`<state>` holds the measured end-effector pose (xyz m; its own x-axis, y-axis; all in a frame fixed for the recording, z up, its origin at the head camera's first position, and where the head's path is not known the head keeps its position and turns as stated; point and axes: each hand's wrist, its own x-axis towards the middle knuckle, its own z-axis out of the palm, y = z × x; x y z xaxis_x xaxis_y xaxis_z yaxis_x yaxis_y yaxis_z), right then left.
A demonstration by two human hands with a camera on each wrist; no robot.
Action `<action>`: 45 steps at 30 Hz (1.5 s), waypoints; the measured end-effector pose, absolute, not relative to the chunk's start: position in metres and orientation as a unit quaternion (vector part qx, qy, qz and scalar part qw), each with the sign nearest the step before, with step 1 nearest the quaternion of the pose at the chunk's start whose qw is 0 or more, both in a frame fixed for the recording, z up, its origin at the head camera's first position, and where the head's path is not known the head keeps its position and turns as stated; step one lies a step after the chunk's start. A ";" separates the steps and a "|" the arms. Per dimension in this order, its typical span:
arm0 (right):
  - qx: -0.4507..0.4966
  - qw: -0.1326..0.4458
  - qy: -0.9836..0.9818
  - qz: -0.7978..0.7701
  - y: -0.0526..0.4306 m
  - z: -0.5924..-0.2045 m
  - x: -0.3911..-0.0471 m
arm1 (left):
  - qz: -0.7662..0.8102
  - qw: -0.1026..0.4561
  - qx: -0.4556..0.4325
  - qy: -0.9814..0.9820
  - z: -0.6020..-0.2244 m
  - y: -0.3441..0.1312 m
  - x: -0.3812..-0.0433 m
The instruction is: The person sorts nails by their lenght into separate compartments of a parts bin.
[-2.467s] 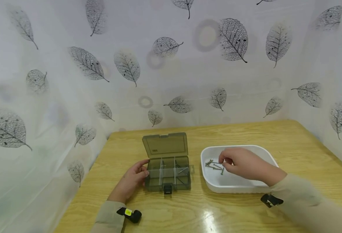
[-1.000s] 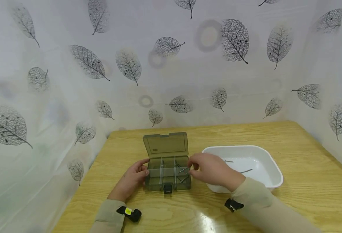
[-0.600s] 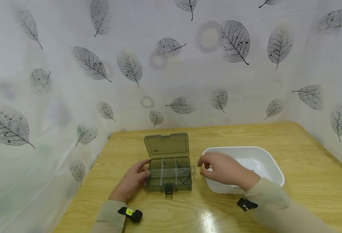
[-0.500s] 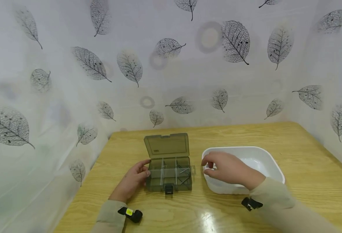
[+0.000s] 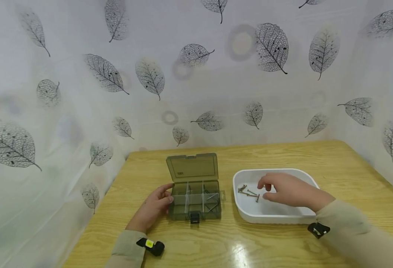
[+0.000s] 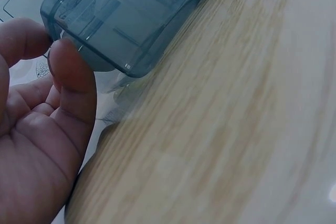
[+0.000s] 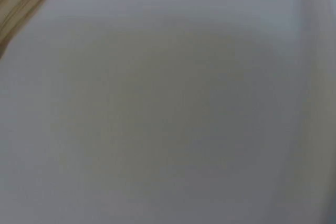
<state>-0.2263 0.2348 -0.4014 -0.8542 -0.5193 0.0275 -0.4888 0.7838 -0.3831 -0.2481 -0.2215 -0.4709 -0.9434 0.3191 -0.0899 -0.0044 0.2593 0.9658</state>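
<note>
In the head view, a smoky grey plastic compartment box (image 5: 194,212) stands on the table with its lid (image 5: 193,167) raised. Thin metal screws (image 5: 211,207) lie in its right-hand compartments, and something small is in the back middle one. My left hand (image 5: 153,206) holds the box by its left side, thumb and index finger at the edge; the left wrist view shows this grip close up. Over the white tray (image 5: 273,219) hovers my right hand (image 5: 288,190), thumb and fingers apart with nothing visible between them. Several brass-coloured screws (image 5: 248,192) lie in the tray, left of that hand.
The wooden table (image 5: 199,245) carries both box and tray, with a narrow gap between them. A leaf-patterned sheet (image 5: 216,85) hangs behind and at both sides. Only a blurred pale surface (image 7: 168,119) and a bit of wood fill the right wrist view.
My right hand went from the tray to the box's right side, then back right over the tray. The front right compartment shows one more screw. My left hand stayed at the box.
</note>
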 end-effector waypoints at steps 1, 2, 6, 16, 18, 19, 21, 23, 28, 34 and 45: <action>-0.265 0.043 0.945 -0.187 0.239 -0.402 -0.227 | 0.600 0.134 0.100 0.782 -0.471 -0.221 -0.248; -0.262 0.045 0.947 -0.182 0.244 -0.403 -0.228 | 0.600 0.133 0.099 0.783 -0.471 -0.221 -0.248; -0.260 0.049 0.950 -0.162 0.261 -0.405 -0.231 | 0.603 0.133 0.098 0.780 -0.471 -0.221 -0.249; -0.293 0.047 0.949 -0.110 0.283 -0.423 -0.242 | 0.610 0.135 0.097 0.775 -0.472 -0.222 -0.249; -0.300 0.046 0.948 -0.100 0.284 -0.426 -0.242 | 0.608 0.135 0.098 0.776 -0.472 -0.222 -0.249; -0.304 0.045 0.946 -0.099 0.285 -0.427 -0.242 | 0.608 0.136 0.098 0.776 -0.472 -0.222 -0.249; -0.314 0.041 0.943 -0.098 0.286 -0.428 -0.241 | 0.606 0.138 0.099 0.777 -0.472 -0.222 -0.249; -0.323 0.036 0.941 -0.096 0.286 -0.429 -0.240 | 0.605 0.139 0.099 0.777 -0.472 -0.222 -0.248; -0.336 0.025 0.938 -0.083 0.287 -0.431 -0.238 | 0.605 0.140 0.102 0.777 -0.472 -0.222 -0.249; -0.331 0.030 0.940 -0.071 0.288 -0.434 -0.238 | 0.604 0.140 0.106 0.777 -0.472 -0.222 -0.249; -0.300 0.041 0.946 -0.115 0.281 -0.425 -0.238 | 0.606 0.138 0.104 0.776 -0.472 -0.222 -0.249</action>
